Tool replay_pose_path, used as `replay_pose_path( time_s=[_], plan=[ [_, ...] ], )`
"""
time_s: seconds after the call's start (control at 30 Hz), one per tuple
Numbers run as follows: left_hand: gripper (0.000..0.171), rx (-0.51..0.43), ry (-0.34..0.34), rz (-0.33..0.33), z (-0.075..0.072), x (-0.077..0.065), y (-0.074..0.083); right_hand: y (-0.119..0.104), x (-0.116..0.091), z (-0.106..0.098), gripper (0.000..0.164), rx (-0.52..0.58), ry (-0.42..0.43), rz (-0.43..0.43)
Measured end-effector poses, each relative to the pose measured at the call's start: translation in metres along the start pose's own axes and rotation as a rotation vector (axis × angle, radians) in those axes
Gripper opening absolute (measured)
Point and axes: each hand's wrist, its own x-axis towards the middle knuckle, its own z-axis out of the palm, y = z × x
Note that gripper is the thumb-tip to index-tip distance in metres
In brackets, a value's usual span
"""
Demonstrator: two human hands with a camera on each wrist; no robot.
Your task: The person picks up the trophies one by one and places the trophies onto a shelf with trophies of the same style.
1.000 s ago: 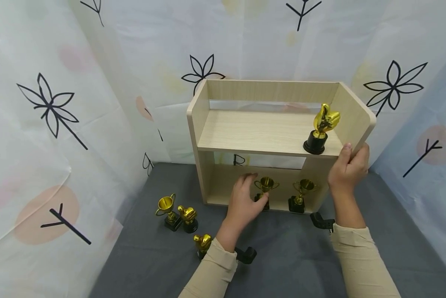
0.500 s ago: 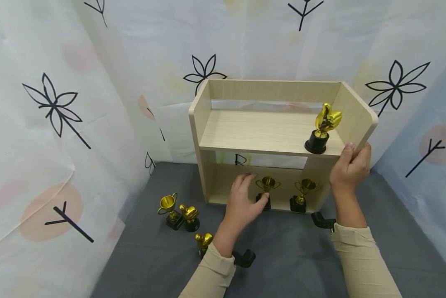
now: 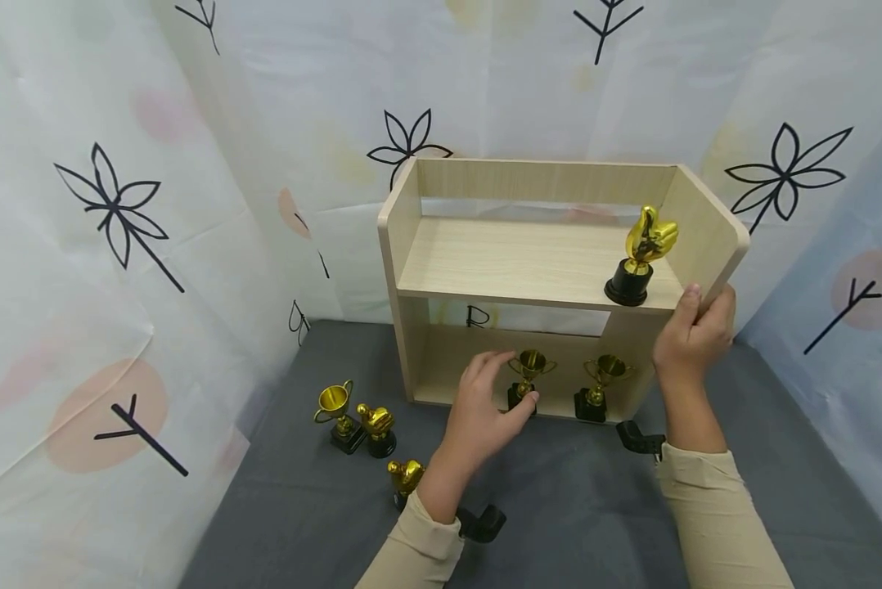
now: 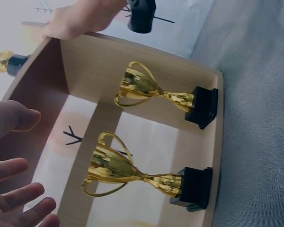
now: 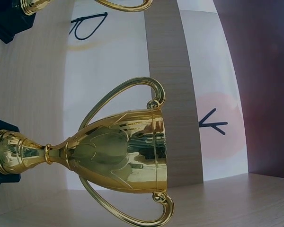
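My left hand [image 3: 478, 406] is held before the lower level of a wooden shelf [image 3: 500, 262], beside a gold trophy cup [image 3: 531, 366] on a black base. In the left wrist view its spread fingers [image 4: 23, 191] are apart from that trophy cup [image 4: 111, 165], which stands upright on the lower board. My right hand [image 3: 695, 335] grips the front edge of the shelf's right side panel, thumb on the inner side. To the right on the same level stands another trophy cup [image 3: 605, 372], seen close up as a gold trophy cup [image 5: 118, 151] in the right wrist view.
A gold thumbs-up trophy [image 3: 643, 245] stands at the right end of the upper level. On the grey cloth [image 3: 581, 515], left of the shelf, are a trophy cup [image 3: 338, 405], a thumbs-up trophy [image 3: 377, 424] and another gold trophy [image 3: 406, 476], partly behind my left forearm.
My left thumb and fingers have drawn slightly back from the trophy cup, which stays on the lower board. My right hand keeps its grip on the side panel. The head view has shifted slightly.
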Motion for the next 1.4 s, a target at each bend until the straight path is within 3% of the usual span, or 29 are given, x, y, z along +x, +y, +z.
replay_pose_path(
  time_s=[0.33,0.73,1.17,1.4],
  plan=[
    [0.054,-0.016,0.024,0.038,-0.012,-0.004,0.008,-0.001,0.001,-0.001,0.045,0.008,-0.002,0.006],
    [0.051,-0.116,0.024,0.041,-0.024,-0.01,0.012,-0.001,-0.001,0.001,0.047,0.02,0.003,0.03],
    [0.049,-0.093,0.034,0.091,-0.045,-0.021,0.026,-0.001,-0.001,0.002,0.044,0.046,0.009,0.036],
    [0.05,-0.039,0.053,0.121,-0.055,-0.024,0.026,0.0,0.0,0.002,0.036,0.092,0.026,0.037]
  ],
)
